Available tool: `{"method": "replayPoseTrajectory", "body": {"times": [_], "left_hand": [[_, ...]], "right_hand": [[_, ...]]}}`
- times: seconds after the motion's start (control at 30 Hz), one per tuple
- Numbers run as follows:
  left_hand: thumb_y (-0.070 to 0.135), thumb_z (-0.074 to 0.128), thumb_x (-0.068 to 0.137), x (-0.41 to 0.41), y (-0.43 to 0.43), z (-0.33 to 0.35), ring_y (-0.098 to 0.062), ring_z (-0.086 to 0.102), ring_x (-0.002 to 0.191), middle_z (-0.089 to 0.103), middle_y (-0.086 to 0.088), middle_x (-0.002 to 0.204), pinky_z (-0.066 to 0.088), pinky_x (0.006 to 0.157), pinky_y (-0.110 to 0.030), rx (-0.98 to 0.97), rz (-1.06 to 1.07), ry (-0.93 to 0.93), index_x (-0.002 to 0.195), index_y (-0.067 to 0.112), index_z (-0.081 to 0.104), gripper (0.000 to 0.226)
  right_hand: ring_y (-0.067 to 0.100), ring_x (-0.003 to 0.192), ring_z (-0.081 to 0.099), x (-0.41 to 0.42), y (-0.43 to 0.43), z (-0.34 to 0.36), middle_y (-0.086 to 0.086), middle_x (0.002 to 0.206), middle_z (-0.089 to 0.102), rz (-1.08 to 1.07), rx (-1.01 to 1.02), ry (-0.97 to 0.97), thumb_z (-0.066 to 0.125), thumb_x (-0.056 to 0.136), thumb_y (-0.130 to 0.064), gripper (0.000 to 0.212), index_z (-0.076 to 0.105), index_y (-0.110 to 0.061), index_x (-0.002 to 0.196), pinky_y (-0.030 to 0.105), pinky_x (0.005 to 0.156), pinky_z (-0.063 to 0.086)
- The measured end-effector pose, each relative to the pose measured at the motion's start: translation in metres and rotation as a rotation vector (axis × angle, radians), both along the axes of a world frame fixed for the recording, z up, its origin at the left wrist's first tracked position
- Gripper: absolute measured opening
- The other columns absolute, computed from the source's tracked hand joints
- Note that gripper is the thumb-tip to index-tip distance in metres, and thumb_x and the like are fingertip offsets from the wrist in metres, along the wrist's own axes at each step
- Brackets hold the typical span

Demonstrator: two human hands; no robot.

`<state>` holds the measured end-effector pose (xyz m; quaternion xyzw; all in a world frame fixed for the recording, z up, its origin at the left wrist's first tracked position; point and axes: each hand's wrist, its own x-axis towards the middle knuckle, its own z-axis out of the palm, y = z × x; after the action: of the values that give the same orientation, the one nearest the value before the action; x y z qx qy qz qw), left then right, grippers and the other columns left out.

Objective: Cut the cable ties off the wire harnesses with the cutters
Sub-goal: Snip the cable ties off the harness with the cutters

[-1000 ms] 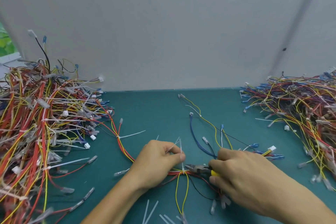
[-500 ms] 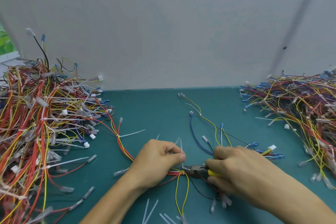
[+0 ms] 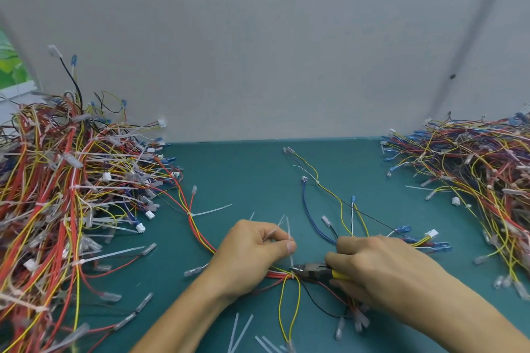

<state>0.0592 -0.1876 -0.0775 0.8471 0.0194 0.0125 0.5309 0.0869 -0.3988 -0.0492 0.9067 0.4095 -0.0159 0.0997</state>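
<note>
Thumb and forefinger of our left hand (image 3: 252, 255) pinch the upright tail of a translucent white plastic cable tie (image 3: 289, 233). Our right hand (image 3: 384, 275) grips the yellow-handled steel cutters (image 3: 312, 270), nose at the tie's base, where it binds a red-and-yellow wire harness (image 3: 276, 274) on the teal worktop (image 3: 243, 175) (we cannot tell whether the blades meet). Loose white tie strips (image 3: 241, 329) lie nearer us. A tangled harness pile (image 3: 57, 195) sits at the left, a second harness pile (image 3: 473, 175) at the right.

The right hand (image 3: 381, 275) hides most of the cutters (image 3: 311, 270), and the left harness pile (image 3: 57, 195) runs past the edge.
</note>
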Motion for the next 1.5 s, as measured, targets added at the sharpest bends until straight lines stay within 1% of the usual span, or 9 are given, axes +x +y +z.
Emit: {"method": "replayPoseTrajectory", "body": {"times": [0.2, 0.33, 0.5, 0.73, 1.0, 1.13, 1.3, 1.43, 1.5], "left_hand": [[0.010, 0.055, 0.092, 0.001, 0.006, 0.015, -0.010, 0.021, 0.042, 0.027, 0.005, 0.049, 0.020, 0.040, -0.018, -0.471, 0.085, 0.073, 0.070, 0.013, 0.055, 0.022], [0.008, 0.039, 0.097, 0.001, 0.027, 0.028, -0.014, 0.034, 0.047, 0.037, -0.001, 0.054, 0.024, 0.042, -0.022, -0.718, 0.200, 0.005, 0.072, 0.012, 0.044, 0.026], [0.007, 0.040, 0.101, -0.002, 0.056, 0.024, -0.013, 0.044, 0.047, 0.046, 0.000, 0.054, 0.029, 0.043, -0.023, -0.569, 0.280, -0.074, 0.089, 0.008, 0.051, 0.017], [0.001, 0.034, 0.101, 0.002, 0.053, 0.008, -0.010, 0.035, 0.044, 0.056, -0.005, 0.069, 0.034, 0.050, -0.028, -0.292, 0.308, -0.020, 0.083, 0.009, 0.049, 0.025], [0.000, 0.035, 0.090, -0.010, 0.027, 0.018, -0.009, 0.026, 0.037, 0.040, 0.002, 0.053, 0.030, 0.043, -0.019, -0.210, 0.129, 0.432, 0.080, 0.016, 0.046, 0.022], [0.016, 0.060, 0.086, -0.007, 0.021, 0.020, -0.011, 0.027, 0.041, 0.034, 0.004, 0.053, 0.024, 0.044, -0.020, -0.127, 0.142, 0.301, 0.077, 0.016, 0.053, 0.011], [0.041, 0.074, 0.073, -0.008, 0.016, 0.014, -0.009, 0.028, 0.038, 0.032, 0.009, 0.039, 0.019, 0.042, -0.022, 0.215, 0.022, 0.226, 0.065, 0.014, 0.062, 0.031], [0.030, 0.074, 0.075, -0.007, 0.018, 0.013, -0.002, 0.038, 0.042, 0.047, 0.012, 0.044, 0.029, 0.048, -0.020, 0.273, -0.108, 0.186, 0.058, 0.022, 0.063, 0.022], [0.024, 0.074, 0.078, -0.008, 0.020, 0.013, -0.005, 0.040, 0.047, 0.051, 0.011, 0.050, 0.030, 0.050, -0.020, 0.154, -0.097, 0.163, 0.064, 0.020, 0.066, 0.016]], "right_hand": [[0.024, 0.090, 0.054, -0.001, -0.002, -0.004, -0.007, 0.101, 0.042, -0.063, 0.214, -0.063, 0.024, 0.099, -0.051, 0.032, 0.045, -0.026, 0.103, 0.034, 0.068, 0.039], [0.014, 0.090, 0.051, -0.009, 0.007, -0.009, -0.013, 0.100, 0.042, -0.062, 0.466, -0.009, 0.028, 0.093, -0.061, 0.033, 0.043, -0.033, 0.100, 0.029, 0.074, 0.040], [0.013, 0.101, 0.046, -0.021, 0.033, -0.027, -0.014, 0.103, 0.044, -0.068, 0.435, 0.086, 0.041, 0.081, -0.076, 0.050, 0.045, -0.031, 0.102, 0.026, 0.078, 0.032], [0.009, 0.098, 0.049, -0.006, 0.011, -0.019, -0.013, 0.102, 0.046, -0.039, 0.323, 0.066, 0.040, 0.088, -0.051, 0.018, 0.036, -0.034, 0.095, 0.025, 0.071, 0.034], [0.000, 0.082, 0.046, 0.013, -0.024, 0.003, -0.018, 0.092, 0.046, -0.041, 0.190, 0.173, 0.051, 0.081, -0.048, 0.013, 0.046, -0.037, 0.086, 0.020, 0.073, 0.042], [0.000, 0.079, 0.048, 0.007, -0.017, 0.013, -0.017, 0.088, 0.047, -0.074, 0.273, 0.220, 0.053, 0.082, -0.061, 0.029, 0.055, -0.033, 0.089, 0.023, 0.073, 0.044], [0.007, 0.084, 0.050, -0.004, 0.005, 0.024, -0.010, 0.088, 0.048, -0.082, 0.151, 0.159, 0.046, 0.083, -0.061, 0.033, 0.053, -0.030, 0.094, 0.031, 0.073, 0.046], [0.016, 0.091, 0.055, -0.005, 0.017, 0.030, -0.007, 0.093, 0.050, -0.098, 0.085, 0.157, 0.047, 0.082, -0.054, 0.031, 0.056, -0.027, 0.095, 0.031, 0.066, 0.042], [0.018, 0.090, 0.054, -0.006, 0.023, 0.029, -0.006, 0.092, 0.050, -0.098, 0.087, 0.153, 0.048, 0.082, -0.053, 0.032, 0.058, -0.026, 0.095, 0.031, 0.062, 0.039]]}}
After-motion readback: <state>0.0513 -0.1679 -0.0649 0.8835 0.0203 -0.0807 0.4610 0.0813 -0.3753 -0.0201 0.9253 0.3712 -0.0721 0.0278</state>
